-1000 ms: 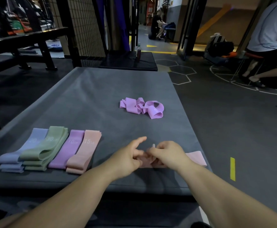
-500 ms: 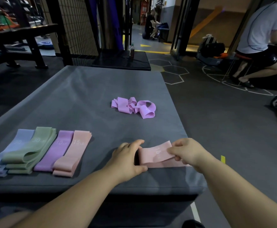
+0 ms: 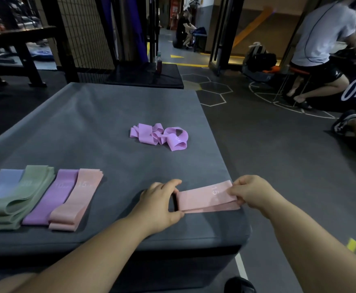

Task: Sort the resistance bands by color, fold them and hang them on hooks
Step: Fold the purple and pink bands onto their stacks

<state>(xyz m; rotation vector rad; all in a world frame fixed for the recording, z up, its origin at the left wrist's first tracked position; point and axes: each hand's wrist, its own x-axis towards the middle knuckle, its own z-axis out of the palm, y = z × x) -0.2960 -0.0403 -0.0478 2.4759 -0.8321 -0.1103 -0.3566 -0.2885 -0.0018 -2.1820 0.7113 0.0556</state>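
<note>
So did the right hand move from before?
Yes. The right hand slid rightward along the pink band, away from the left hand, toward the right edge of the grey mat.

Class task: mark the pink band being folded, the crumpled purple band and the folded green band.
pink band being folded (image 3: 204, 197), head view, middle of top layer.
crumpled purple band (image 3: 144, 136), head view, flat left strip.
folded green band (image 3: 38, 179), head view, upper face.

Worktop (image 3: 88, 123) with a tangled band (image 3: 159, 136) near its middle. Nearer than the tangled band and to its left lies a row of four folded bands (image 3: 67, 193). Nearer and to its right lies a single folded band (image 3: 206, 197), held between left hand (image 3: 158, 204) and right hand (image 3: 251, 193).
</note>
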